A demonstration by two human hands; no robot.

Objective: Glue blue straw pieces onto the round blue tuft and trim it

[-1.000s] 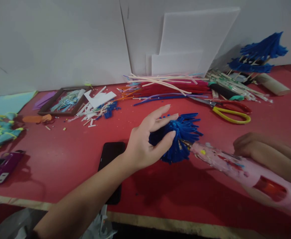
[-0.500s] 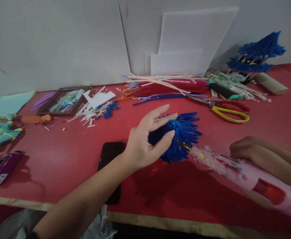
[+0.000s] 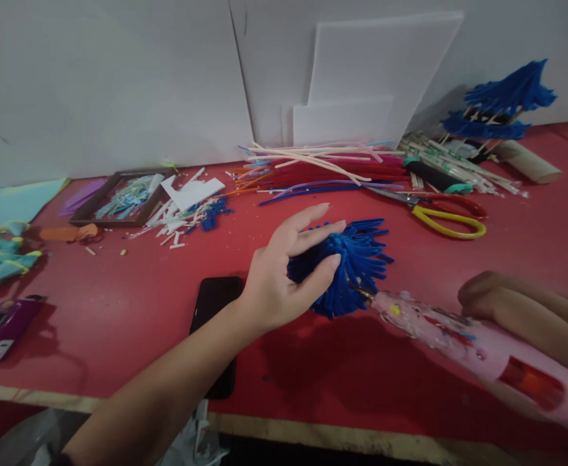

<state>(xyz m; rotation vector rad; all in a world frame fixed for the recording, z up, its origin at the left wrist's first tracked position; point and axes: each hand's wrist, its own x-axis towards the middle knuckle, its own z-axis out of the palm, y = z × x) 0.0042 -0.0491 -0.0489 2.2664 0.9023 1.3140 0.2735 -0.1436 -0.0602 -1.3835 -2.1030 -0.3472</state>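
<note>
My left hand (image 3: 284, 275) is closed around a round tuft of blue pipe cleaners (image 3: 354, 265), its thumb and fingers pressing near the top where the strands meet. The strands fan outward and down over the red table. In my right hand (image 3: 512, 307) is a pink hot glue gun (image 3: 488, 362), smeared with dried glue and coloured bits. Its metal nozzle points left and lies at the lower right strands of the tuft; whether it touches them I cannot tell. The fingers under the glue gun are mostly hidden.
Behind the hands lie scissors (image 3: 449, 223), a pile of pipe cleaners (image 3: 323, 168) and glue sticks (image 3: 458, 165). A blue-roofed model (image 3: 502, 97) stands back right. A phone (image 3: 220, 304) is beside my left forearm. White scraps (image 3: 182, 207), a brown frame (image 3: 85, 210) and a purple device (image 3: 10, 330) are leftward.
My right hand and the glue gun have shifted slightly to the right and down. My left hand and the blue tuft stay nearly where they were.
</note>
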